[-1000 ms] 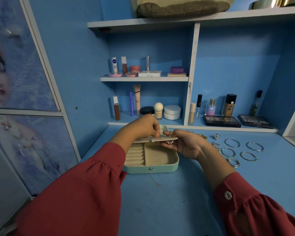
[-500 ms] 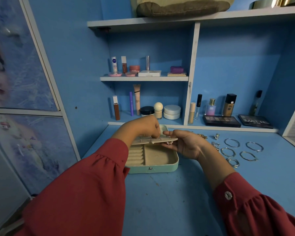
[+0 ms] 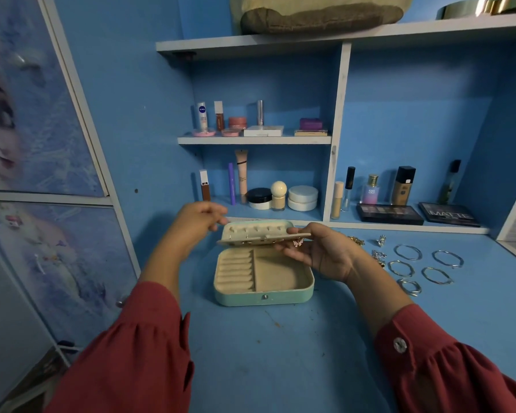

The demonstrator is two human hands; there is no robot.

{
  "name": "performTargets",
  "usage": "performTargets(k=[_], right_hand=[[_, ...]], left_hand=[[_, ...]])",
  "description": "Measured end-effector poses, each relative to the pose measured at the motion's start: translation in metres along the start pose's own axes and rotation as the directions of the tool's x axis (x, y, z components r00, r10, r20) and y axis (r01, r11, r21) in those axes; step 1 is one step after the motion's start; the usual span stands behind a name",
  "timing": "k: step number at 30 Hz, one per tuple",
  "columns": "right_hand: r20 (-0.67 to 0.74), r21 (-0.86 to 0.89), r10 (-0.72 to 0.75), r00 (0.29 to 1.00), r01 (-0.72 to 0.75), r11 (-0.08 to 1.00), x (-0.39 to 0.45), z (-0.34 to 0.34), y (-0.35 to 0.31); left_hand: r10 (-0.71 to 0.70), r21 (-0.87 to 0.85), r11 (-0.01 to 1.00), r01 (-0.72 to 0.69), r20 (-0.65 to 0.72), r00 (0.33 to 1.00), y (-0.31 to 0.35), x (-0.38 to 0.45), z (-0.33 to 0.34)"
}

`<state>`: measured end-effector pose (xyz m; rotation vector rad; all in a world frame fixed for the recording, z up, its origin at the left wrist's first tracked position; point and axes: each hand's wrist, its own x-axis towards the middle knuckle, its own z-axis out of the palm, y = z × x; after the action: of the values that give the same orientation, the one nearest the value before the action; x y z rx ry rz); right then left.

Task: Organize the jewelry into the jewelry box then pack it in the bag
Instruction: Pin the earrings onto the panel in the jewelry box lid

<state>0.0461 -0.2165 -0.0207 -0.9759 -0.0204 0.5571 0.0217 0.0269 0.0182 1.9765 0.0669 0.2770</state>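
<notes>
The blue surface (image 3: 265,353) carries one mint jewelry box (image 3: 264,290), open, with a ridged ring section on its left and a plain compartment on its right, both bare as far as can be seen. Above it the right hand (image 3: 319,254) holds the beige earring panel (image 3: 259,240) roughly level, fingers clamped on its right edge; a small butterfly earring (image 3: 298,242) hangs from it near that hand. The left hand (image 3: 197,223) hovers beside the panel's left end, fingers loosely curled and slightly apart, blurred, touching nothing that I can make out.

To do this step well, I would keep the panel steady and level while fixing studs, so none drop.

To the right lie five silver bangles (image 3: 408,251), well apart from the box, with a cluster of smaller pieces (image 3: 379,254) between, too small to count.
</notes>
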Motion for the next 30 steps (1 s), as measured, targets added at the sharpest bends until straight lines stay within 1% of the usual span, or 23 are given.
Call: performTargets(k=[1,2,4,6,8,10,13,18,22,26,30], right_hand=[[0.000,0.012,0.003,1.000,-0.003,1.000,0.000,0.000,0.000],[0.006,0.020,0.009,1.000,-0.009,1.000,0.000,0.001,-0.001],[0.017,0.047,0.027,0.999,-0.028,0.999,-0.001,0.000,0.000],[0.018,0.073,0.031,0.999,-0.032,0.997,-0.003,0.001,0.000],[0.017,0.046,0.015,1.000,-0.016,0.999,-0.004,0.003,0.001],[0.019,-0.010,-0.003,1.000,0.003,1.000,-0.005,0.005,0.002],[-0.002,-0.075,-0.052,0.999,0.052,0.996,-0.006,0.008,0.004],[-0.046,-0.231,-0.145,0.988,0.131,0.964,-0.005,0.014,0.008],[-0.083,-0.371,-0.200,0.976,0.156,0.915,-0.008,0.017,0.008],[-0.110,-0.462,-0.253,0.961,0.176,0.869,-0.009,0.020,0.008],[-0.120,-0.620,-0.330,0.936,0.189,0.762,-0.011,0.022,0.011]], left_hand=[[-0.026,-0.030,0.999,0.026,-0.027,0.999,-0.010,-0.003,-0.003],[-0.052,-0.041,0.998,0.051,-0.026,0.998,-0.018,-0.006,-0.004],[-0.084,-0.074,0.994,0.086,0.031,0.996,-0.033,-0.011,-0.004],[-0.088,-0.159,0.982,0.105,0.107,0.990,-0.041,-0.015,-0.002],[-0.074,-0.222,0.970,0.104,0.143,0.987,-0.044,-0.017,0.002],[-0.042,-0.254,0.965,0.073,0.125,0.991,-0.043,-0.018,0.007],[-0.012,-0.284,0.958,0.029,0.063,0.998,-0.043,-0.018,0.015],[-0.011,-0.238,0.971,0.013,0.009,1.000,-0.047,-0.016,0.014],[-0.010,-0.240,0.971,0.013,0.017,1.000,-0.046,-0.019,0.013],[-0.013,-0.236,0.972,0.016,0.015,1.000,-0.047,-0.019,0.012],[-0.012,-0.234,0.972,0.018,0.027,1.000,-0.047,-0.019,0.011]])
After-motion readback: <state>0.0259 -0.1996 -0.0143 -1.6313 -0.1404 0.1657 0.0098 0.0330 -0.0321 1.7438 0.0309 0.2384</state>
